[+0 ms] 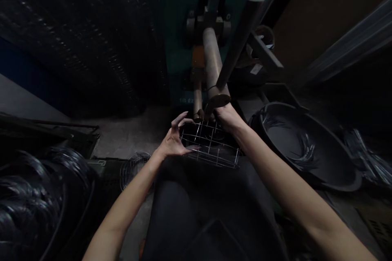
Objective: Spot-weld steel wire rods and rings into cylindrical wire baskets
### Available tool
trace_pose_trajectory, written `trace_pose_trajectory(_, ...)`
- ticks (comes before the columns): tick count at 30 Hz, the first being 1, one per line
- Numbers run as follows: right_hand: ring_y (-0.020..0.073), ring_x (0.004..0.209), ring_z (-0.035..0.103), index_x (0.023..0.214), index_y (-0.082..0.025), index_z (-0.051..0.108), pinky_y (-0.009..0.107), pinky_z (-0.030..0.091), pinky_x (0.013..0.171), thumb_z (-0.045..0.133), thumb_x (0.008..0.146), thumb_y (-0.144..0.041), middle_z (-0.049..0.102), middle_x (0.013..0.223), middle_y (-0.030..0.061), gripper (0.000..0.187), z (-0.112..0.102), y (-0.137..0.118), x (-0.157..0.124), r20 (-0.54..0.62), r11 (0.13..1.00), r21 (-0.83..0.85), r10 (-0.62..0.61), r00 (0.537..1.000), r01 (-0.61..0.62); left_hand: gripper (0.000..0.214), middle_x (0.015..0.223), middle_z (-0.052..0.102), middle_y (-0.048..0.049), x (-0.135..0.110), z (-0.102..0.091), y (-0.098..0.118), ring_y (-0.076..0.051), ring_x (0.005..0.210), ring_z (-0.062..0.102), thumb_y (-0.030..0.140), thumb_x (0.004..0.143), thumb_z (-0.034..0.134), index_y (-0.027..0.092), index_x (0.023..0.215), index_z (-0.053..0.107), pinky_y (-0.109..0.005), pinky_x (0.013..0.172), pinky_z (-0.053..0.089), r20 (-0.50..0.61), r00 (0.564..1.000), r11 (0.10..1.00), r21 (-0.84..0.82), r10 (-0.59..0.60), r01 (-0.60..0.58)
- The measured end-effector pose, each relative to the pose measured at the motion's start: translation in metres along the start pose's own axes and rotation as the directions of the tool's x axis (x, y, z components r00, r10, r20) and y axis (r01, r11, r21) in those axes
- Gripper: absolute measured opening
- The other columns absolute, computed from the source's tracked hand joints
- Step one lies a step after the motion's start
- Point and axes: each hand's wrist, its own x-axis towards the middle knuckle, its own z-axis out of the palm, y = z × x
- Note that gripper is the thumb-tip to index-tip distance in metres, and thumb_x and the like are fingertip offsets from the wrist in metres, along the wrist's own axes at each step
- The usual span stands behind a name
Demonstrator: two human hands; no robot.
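Note:
Over my lap, below the machine's metal arms, sits a wire basket (210,143) of thin crossed rods. At its left end my left hand (177,138) grips the wire, thumb low and fingers curved over the upper side. My right hand (225,115) reaches to the far right part of the basket, under the thick upper cylinder (214,65); its fingers are mostly hidden there. A thinner lower rod (197,100) ends right at the basket's far edge.
A dark oval pan (315,151) holding bent wires stands at the right, with more wire pieces (367,157) beside it. Bundled wire rings (27,195) fill a container at the left. A wire coil (134,167) lies near my left forearm. A slanted metal bar (240,43) rises from the cylinder.

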Motion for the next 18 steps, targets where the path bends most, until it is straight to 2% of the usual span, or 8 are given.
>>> trace_pose_trajectory(4, 0.0092, 0.038, 0.042, 0.078, -0.024, 0.044, 0.023, 0.033, 0.037, 0.070, 0.071, -0.050, 0.047, 0.046, -0.0085, 0.038, 0.000, 0.002, 0.006, -0.009, 1.000, 0.019, 0.010, 1.000, -0.009, 0.103, 0.104, 0.066, -0.0089, 0.004, -0.002, -0.002, -0.027, 0.102, 0.062, 0.021, 0.038, 0.092, 0.023, 0.127, 0.040, -0.047, 0.101, 0.042, -0.011, 1.000, 1.000, -0.012, -0.020, 0.019)
trace_pose_trajectory(9, 0.0096, 0.038, 0.042, 0.077, -0.024, 0.043, 0.024, 0.034, 0.037, 0.071, 0.069, -0.048, 0.046, 0.045, -0.0082, 0.038, 0.000, 0.002, 0.013, -0.026, 1.000, 0.004, 0.031, 0.999, -0.031, 0.106, 0.109, 0.064, -0.0090, 0.009, -0.004, -0.009, -0.026, 0.103, 0.062, 0.019, 0.041, 0.091, 0.025, 0.131, 0.036, -0.046, 0.100, 0.044, 0.032, 0.994, 0.994, 0.019, 0.107, -0.107)
trace_pose_trajectory(18, 0.0081, 0.039, 0.041, 0.072, -0.024, 0.041, 0.022, 0.035, 0.036, 0.073, 0.069, -0.049, 0.044, 0.048, -0.0089, 0.040, -0.002, 0.018, 0.024, -0.022, 0.997, 0.078, -0.021, 1.000, 0.022, 0.106, 0.104, 0.064, -0.0086, 0.017, -0.005, -0.006, -0.027, 0.100, 0.063, 0.024, 0.040, 0.092, 0.024, 0.131, 0.039, -0.049, 0.099, 0.044, 0.028, 0.999, 1.000, -0.012, 0.026, -0.026)
